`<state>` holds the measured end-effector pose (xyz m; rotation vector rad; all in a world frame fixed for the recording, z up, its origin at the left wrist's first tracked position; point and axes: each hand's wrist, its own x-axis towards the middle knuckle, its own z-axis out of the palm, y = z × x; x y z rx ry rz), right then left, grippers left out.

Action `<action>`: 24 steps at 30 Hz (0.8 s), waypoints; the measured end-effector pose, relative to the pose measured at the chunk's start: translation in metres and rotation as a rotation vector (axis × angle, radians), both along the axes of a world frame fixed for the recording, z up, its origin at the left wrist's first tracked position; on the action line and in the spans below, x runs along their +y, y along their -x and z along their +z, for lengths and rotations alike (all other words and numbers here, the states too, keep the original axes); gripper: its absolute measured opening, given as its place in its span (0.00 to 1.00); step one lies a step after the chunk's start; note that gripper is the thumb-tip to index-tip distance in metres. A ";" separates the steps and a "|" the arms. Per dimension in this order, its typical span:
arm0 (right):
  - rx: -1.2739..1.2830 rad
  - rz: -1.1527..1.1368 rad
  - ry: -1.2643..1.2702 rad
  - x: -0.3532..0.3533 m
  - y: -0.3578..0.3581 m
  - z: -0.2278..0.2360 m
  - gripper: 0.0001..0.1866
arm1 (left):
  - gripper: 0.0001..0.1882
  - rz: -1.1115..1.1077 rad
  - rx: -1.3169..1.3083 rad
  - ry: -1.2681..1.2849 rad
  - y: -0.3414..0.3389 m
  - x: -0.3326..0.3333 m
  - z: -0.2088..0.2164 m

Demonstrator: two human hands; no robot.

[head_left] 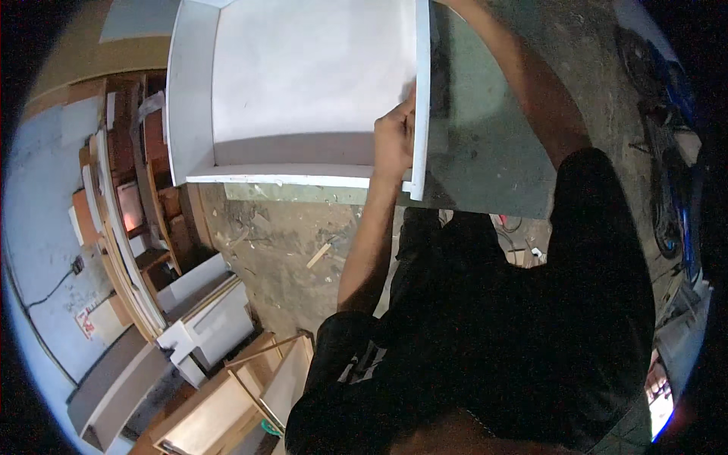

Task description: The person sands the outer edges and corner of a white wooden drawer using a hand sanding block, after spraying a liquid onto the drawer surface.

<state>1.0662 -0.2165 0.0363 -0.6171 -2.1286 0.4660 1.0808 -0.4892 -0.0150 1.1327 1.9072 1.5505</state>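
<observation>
A white open drawer box (189, 98) lies across a green worktop (493, 152), its open side facing up. My left hand (394, 140) reaches over the near wall into the box. Its curled fingers are against the inner face of the right-hand panel (422, 98), and what they hold, if anything, is hidden. Along the outside of that panel, to the right, my right forearm (523, 76) stretches forward. The picture's upper edge cuts it off at about the wrist, so my right hand is out of sight.
Boards and panels (121, 227) lean by the left wall. White panel pieces (220, 315) and a wooden drawer-like frame (212, 417) stand lower left. A wood strip (318, 255) lies among scraps on the stained floor. Dark and blue items (671, 174) line the right side.
</observation>
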 end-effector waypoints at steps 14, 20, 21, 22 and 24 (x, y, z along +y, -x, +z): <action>-0.151 0.103 0.231 0.011 0.000 0.002 0.27 | 0.18 0.041 -0.336 0.093 0.012 0.032 -0.017; -0.170 0.214 0.301 -0.113 -0.058 -0.013 0.30 | 0.17 0.114 -0.373 0.146 0.026 0.012 -0.025; -0.095 0.329 0.366 -0.154 -0.088 -0.018 0.31 | 0.17 0.113 -0.348 0.131 0.026 0.008 -0.025; -0.036 0.419 0.428 -0.189 -0.121 -0.021 0.31 | 0.16 0.090 -0.320 0.108 0.020 0.011 -0.022; -0.092 0.541 0.153 -0.182 -0.133 -0.012 0.32 | 0.15 0.067 -0.219 0.051 0.018 0.017 -0.015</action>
